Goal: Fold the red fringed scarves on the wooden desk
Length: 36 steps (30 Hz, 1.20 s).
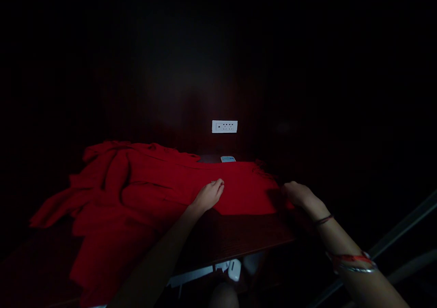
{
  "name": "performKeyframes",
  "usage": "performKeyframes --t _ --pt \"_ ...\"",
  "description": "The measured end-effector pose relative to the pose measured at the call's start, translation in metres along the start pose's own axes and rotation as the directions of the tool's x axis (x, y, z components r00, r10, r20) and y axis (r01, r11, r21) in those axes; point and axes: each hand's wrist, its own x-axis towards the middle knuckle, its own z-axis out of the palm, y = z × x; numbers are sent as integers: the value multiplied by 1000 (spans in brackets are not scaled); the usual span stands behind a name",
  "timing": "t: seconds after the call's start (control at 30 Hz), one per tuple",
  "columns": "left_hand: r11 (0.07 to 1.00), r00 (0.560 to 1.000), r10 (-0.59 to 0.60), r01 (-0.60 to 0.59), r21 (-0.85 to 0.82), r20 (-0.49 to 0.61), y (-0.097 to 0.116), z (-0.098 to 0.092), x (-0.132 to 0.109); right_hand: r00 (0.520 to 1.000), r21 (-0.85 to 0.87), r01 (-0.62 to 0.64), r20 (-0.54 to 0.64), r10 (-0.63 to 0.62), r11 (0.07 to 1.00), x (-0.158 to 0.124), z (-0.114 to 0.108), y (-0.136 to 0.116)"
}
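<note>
A red fringed cloth [246, 192], which looks like a scarf or shawl, lies across a dark wooden desk. Its right part is spread flat, while the left part is heaped in loose folds. My left hand [209, 195] rests over the flat part with its fingers curled together; whether cloth is pinched in them is hidden. At the cloth's right end, my right hand [300, 195] is closed, and a bit of red shows below its fingers. That hand's fingertips are dim and partly lost in shadow.
A phone [228, 159] lies behind the cloth's far edge. Above it, a white socket plate [224, 126] is fixed to the dark wall. The desk's front edge [239, 253] runs before me, with a white rounded object [234, 270] below. Pale rails [406, 226] slant at right.
</note>
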Motion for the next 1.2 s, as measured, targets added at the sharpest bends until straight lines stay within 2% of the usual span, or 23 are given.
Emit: performKeyframes --t 0.03,0.1,0.17,0.23,0.27,0.33,0.4,0.43,0.53,0.7,0.83,0.9,1.0,1.07,1.13,1.2 --pt "999 999 -16 18 49 -28 -1 4 1 996 19 10 -88 -8 1000 7 -2 -3" --pt "989 997 -75 72 126 12 -4 10 1 968 78 81 -244 -60 994 27 -6 -13" --pt "974 977 -164 139 178 139 -8 13 1 953 129 175 -270 -136 976 53 -8 -28" --pt "966 957 -199 155 209 211 -13 13 1 956 136 204 -241 -167 970 81 -5 -43" --pt "965 964 -188 146 218 190 -15 13 1 956 135 214 -230 -180 967 95 -3 -50" --pt "956 984 -171 152 251 58 -19 13 2 955 127 230 -219 -199 965 121 3 -62" --pt "935 979 -186 204 290 -88 -24 15 4 951 113 245 -220 -216 963 142 8 -69" --pt "923 970 -207 237 304 -127 -27 16 6 949 103 247 -226 -220 963 151 11 -71" --pt "897 956 -272 294 330 -114 -33 22 8 941 68 245 -255 -221 967 172 16 -71" --pt "891 957 -271 290 348 -102 -36 29 5 936 41 260 -256 -242 965 196 21 -65" --pt "882 952 -289 305 360 -99 -33 25 6 925 41 302 -255 -282 952 208 22 -58" --pt "866 941 -329 334 373 -80 -30 17 16 910 42 350 -254 -329 936 212 21 -53" --pt "832 904 -428 389 395 10 -29 2 46 882 44 430 -237 -408 902 212 21 -44" --pt "819 901 -434 395 416 -1 -32 -3 67 868 40 456 -242 -434 889 211 22 -40" --pt "824 918 -393 377 422 -52 -40 3 82 861 28 455 -267 -432 890 208 25 -39" --pt "845 932 -349 360 396 -102 -50 15 89 859 17 440 -300 -416 898 207 29 -40"
